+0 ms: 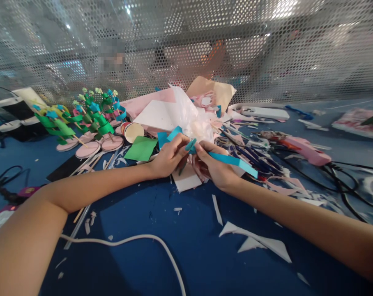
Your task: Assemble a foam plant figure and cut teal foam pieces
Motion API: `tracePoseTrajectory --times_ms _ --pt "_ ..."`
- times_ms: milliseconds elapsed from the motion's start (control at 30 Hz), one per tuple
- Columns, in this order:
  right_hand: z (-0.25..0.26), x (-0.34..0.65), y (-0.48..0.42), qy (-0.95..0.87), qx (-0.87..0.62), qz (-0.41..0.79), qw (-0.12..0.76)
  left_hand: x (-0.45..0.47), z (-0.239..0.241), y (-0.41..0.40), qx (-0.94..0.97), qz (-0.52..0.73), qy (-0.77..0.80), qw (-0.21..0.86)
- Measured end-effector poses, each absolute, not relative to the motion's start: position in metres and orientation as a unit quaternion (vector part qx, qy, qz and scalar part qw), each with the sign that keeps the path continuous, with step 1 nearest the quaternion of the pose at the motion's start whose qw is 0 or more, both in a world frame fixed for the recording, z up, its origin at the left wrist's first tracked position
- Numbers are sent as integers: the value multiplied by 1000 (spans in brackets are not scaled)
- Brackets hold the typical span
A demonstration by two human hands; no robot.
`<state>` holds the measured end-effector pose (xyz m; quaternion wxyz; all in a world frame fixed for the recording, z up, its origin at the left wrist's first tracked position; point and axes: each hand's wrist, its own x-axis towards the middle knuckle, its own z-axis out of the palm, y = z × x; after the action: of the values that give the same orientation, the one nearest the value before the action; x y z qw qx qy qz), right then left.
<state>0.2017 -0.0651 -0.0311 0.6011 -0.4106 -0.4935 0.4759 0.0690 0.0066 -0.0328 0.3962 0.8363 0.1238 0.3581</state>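
My left hand (169, 158) and my right hand (212, 164) meet at the middle of the blue table (162, 230). Both pinch a long teal paper strip (232, 161). Its curled end sits between the fingertips of both hands, and its free end runs out to the right over my right wrist. A thin stick seems to sit between my fingers, but I cannot make it out clearly. Just behind my left hand lie a teal paper piece (169, 135) and a green paper square (141, 148).
Finished paper trees (81, 123) on pink round bases stand at the back left. A heap of pink, white and tan paper (186, 109) lies behind my hands. A pink glue gun (306, 150) with black cables lies right, a white cable (137, 239) near, a perforated metal screen (266, 49) behind.
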Motion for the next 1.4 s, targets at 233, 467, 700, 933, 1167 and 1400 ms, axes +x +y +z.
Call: tracePoseTrajectory --times_ms 233,467,700,933,1167,1400 --pt "-31 206 -63 -492 -374 535 576 66 -29 1 887 380 130 227" --pt "-32 206 -62 -486 -370 565 555 66 -34 4 869 400 111 270" --pt "-30 207 -61 -477 -352 590 548 67 -35 9 843 420 96 321" --pt "-31 204 -62 -456 -407 501 612 71 -33 9 806 366 148 441" --pt "-27 199 -67 -473 -454 451 606 72 -36 11 800 377 157 439" --pt "-30 200 -66 -467 -438 468 609 72 -33 8 795 387 168 436"
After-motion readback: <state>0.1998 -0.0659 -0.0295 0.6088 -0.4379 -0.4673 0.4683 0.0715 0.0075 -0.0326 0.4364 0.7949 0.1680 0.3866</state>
